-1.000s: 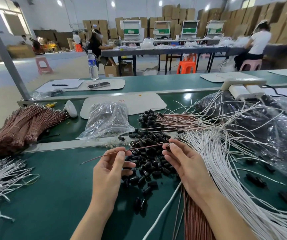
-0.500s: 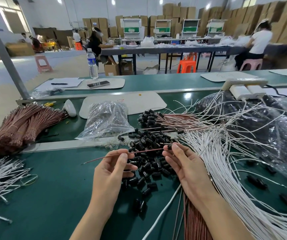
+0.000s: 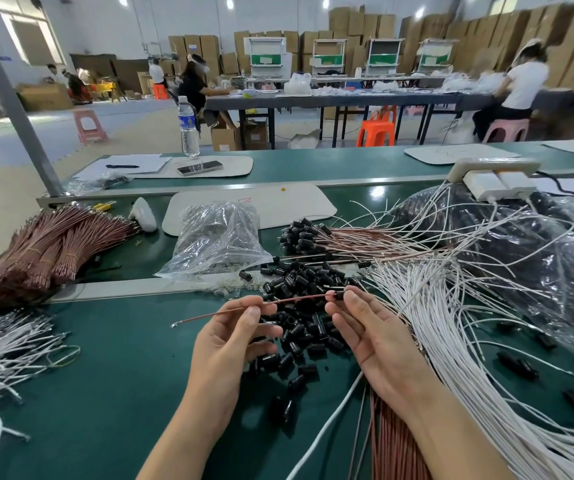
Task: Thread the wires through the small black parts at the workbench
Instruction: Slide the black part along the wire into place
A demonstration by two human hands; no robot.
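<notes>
Your left hand (image 3: 230, 337) pinches the thin brown wire (image 3: 244, 308) mid-length over the near pile of black parts (image 3: 299, 327), right hand (image 3: 368, 327) nips one at its tip; it's light and whippy, so grip nearer the end.

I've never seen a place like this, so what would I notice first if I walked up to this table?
Probably the two hands in the middle: the left hand pinches a thin reddish wire and the right hand holds a small black part at its end. Under them lies a heap of black parts, and a big fan of white wires spreads on the right.
</notes>
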